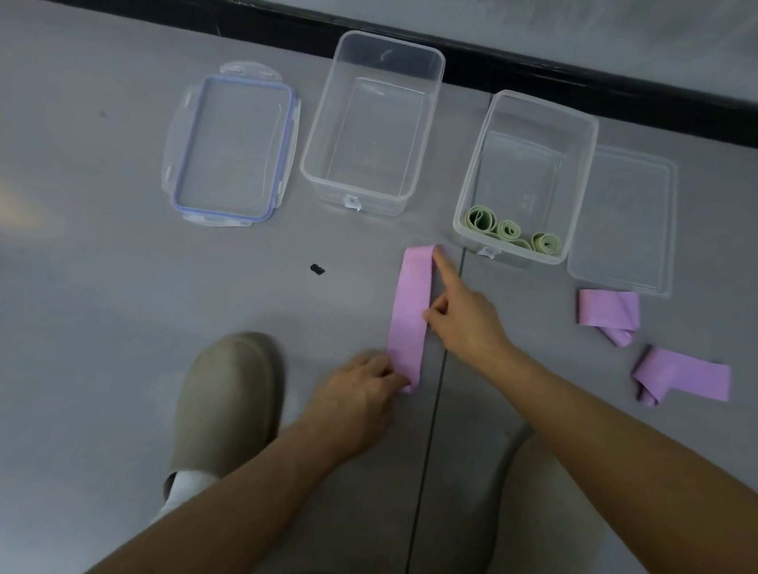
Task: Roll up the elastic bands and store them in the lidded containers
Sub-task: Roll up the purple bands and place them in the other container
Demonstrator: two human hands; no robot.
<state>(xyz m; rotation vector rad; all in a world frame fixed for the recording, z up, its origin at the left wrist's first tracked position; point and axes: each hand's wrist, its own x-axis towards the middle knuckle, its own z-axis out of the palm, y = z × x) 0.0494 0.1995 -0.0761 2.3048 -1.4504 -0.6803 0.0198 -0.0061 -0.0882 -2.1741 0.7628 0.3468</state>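
Your left hand (357, 396) is pinching the near end of the pink band (410, 308), which is lying flat on the floor (93, 259). Your right hand (467, 316) is pinching its right edge, index finger pointing to 12 o'clock. At 1 o'clock, the container (583, 167) is holding green rolls (507, 229).

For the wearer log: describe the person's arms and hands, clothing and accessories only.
The left arm and right arm are bare, with no sleeves in view. The left hand and right hand wear no gloves; no watch, bracelet or ring shows.
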